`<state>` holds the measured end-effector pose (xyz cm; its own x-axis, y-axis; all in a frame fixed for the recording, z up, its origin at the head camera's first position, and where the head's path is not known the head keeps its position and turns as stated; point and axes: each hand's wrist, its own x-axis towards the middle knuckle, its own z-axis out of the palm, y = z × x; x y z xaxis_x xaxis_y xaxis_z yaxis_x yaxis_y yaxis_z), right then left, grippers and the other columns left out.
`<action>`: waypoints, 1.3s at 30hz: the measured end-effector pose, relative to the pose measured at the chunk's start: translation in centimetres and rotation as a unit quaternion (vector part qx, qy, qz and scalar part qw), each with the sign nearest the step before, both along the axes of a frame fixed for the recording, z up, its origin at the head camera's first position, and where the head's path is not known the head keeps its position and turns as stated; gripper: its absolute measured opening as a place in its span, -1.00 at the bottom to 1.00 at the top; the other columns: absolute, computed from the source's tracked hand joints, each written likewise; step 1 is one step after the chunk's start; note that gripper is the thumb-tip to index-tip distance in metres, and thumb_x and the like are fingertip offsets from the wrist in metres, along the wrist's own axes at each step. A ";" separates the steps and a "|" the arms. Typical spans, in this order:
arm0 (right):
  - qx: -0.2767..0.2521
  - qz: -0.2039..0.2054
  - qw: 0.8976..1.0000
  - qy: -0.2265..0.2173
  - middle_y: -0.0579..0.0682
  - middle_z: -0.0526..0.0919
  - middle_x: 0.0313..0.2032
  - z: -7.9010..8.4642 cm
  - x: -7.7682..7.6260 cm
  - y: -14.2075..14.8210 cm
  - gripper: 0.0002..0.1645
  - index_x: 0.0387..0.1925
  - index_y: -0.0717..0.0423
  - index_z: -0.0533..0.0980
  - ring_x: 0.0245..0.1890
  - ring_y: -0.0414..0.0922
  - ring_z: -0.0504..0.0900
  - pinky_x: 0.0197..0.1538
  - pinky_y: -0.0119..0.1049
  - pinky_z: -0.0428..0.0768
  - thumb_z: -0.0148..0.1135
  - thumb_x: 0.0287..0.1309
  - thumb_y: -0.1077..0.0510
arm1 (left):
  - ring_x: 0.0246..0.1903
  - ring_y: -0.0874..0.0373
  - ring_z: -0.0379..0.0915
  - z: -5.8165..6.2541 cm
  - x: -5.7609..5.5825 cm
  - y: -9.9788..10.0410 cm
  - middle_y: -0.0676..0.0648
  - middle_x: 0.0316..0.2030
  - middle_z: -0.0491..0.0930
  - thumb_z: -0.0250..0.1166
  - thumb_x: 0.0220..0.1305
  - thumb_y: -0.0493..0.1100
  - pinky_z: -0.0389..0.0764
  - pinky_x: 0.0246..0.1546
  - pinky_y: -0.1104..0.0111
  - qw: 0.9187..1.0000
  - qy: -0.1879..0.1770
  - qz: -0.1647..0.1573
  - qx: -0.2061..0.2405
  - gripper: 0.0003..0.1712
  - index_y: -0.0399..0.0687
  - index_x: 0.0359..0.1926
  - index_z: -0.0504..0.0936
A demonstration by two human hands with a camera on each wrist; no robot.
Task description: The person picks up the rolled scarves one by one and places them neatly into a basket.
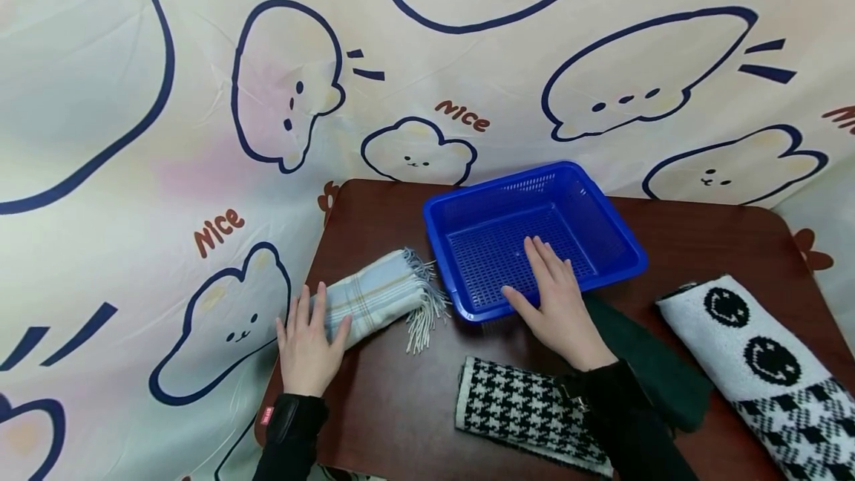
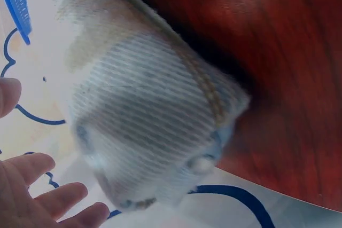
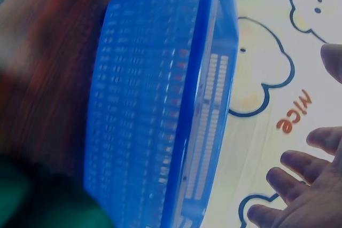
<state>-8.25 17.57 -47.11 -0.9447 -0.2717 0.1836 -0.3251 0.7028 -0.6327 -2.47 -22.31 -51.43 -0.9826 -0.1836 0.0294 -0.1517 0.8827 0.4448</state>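
Note:
My left hand (image 1: pixel 310 351), its fingers spread, is at the near left end of a folded light blue and white plaid scarf (image 1: pixel 374 292) with fringe; whether it touches cannot be told. In the left wrist view, the scarf (image 2: pixel 144 94) shows its folded end, and the fingers (image 2: pixel 61 198) are relaxed beside it. A blue plastic basket (image 1: pixel 534 288) stands at the back of the table, nothing inside it. Over its front rim reaches my right hand (image 1: pixel 561 310), fingers extended and holding nothing. The right wrist view shows the basket's perforated side (image 3: pixel 139 94) and the loosely spread right hand (image 3: pixel 304 190).
A folded black-and-white houndstooth cloth (image 1: pixel 514 399) lies at the front, partly under the right forearm. Dark green folded fabric (image 1: pixel 654 362) sits right of that arm. Farther right is a white knit scarf (image 1: pixel 741 347) with black smiley faces. A printed curtain (image 1: pixel 200 95) hangs behind the brown table (image 1: pixel 394 407).

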 end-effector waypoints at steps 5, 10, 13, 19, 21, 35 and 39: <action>0.002 0.017 1.000 -0.008 0.29 -0.01 0.68 0.3 -0.3 -1.6 0.01 0.72 0.15 -0.02 0.67 0.29 -0.06 0.62 0.37 -0.14 0.28 0.55 -0.07 | 0.63 -0.37 -0.11 -0.1 0.7 -0.5 -0.36 0.64 0.07 0.35 0.50 0.11 -0.14 0.54 -0.44 1.000 0.000 0.008 0.007 -0.07 -0.06 0.69 0.16; 0.010 0.032 0.999 -0.012 0.25 -0.01 0.69 0.4 -0.6 -3.2 0.02 0.72 0.14 -0.02 0.68 0.25 -0.06 0.63 0.34 -0.13 0.28 0.54 -0.08 | 0.63 -0.39 -0.09 -0.3 1.2 -0.9 -0.37 0.64 0.08 0.35 0.50 0.11 -0.13 0.53 -0.45 1.000 0.006 0.016 0.004 -0.07 -0.08 0.68 0.18; 0.010 0.040 0.999 -0.012 0.24 -0.01 0.69 0.5 -0.8 -4.0 0.03 0.72 0.14 -0.02 0.69 0.23 -0.06 0.64 0.33 -0.14 0.30 0.53 -0.08 | 0.63 -0.38 -0.11 -0.2 1.4 -1.1 -0.35 0.66 0.05 0.35 0.50 0.12 -0.15 0.54 -0.44 1.000 -0.002 0.023 0.007 -0.06 -0.08 0.69 0.16; 0.009 0.051 0.999 -0.015 0.22 -0.01 0.69 0.8 -1.0 -5.5 0.05 0.72 0.15 -0.02 0.69 0.22 -0.06 0.64 0.33 -0.15 0.32 0.52 -0.09 | 0.64 -0.37 -0.15 0.0 1.8 -1.5 -0.37 0.65 0.04 0.34 0.52 0.11 -0.17 0.55 -0.43 0.999 -0.009 0.033 0.012 -0.06 -0.08 0.70 0.14; 0.007 0.055 0.998 -0.016 0.21 -0.01 0.69 0.8 -1.1 -6.0 0.04 0.72 0.15 -0.02 0.69 0.21 -0.07 0.65 0.32 -0.15 0.31 0.52 -0.09 | 0.64 -0.38 -0.14 0.0 2.0 -1.7 -0.39 0.64 0.06 0.35 0.52 0.11 -0.16 0.54 -0.43 0.999 -0.005 0.036 0.015 -0.06 -0.10 0.69 0.15; -0.022 0.103 0.994 -0.018 0.19 0.03 0.69 0.2 -1.4 -9.7 0.03 0.73 0.07 -0.01 0.70 0.15 -0.06 0.65 0.30 -0.09 0.31 0.52 -0.11 | 0.63 -0.40 -0.13 -0.2 3.3 -2.4 -0.39 0.65 0.04 0.33 0.52 0.08 -0.15 0.54 -0.44 0.998 -0.014 0.056 0.022 -0.09 -0.13 0.68 0.17; -0.024 0.109 0.993 -0.027 0.15 0.00 0.70 0.1 -1.5 -10.3 0.02 0.74 0.06 -0.04 0.71 0.09 -0.08 0.67 0.24 -0.12 0.28 0.55 -0.12 | 0.63 -0.40 -0.14 -0.3 3.5 -2.5 -0.40 0.65 0.03 0.34 0.52 0.08 -0.15 0.54 -0.44 0.998 -0.016 0.062 0.022 -0.08 -0.12 0.68 0.17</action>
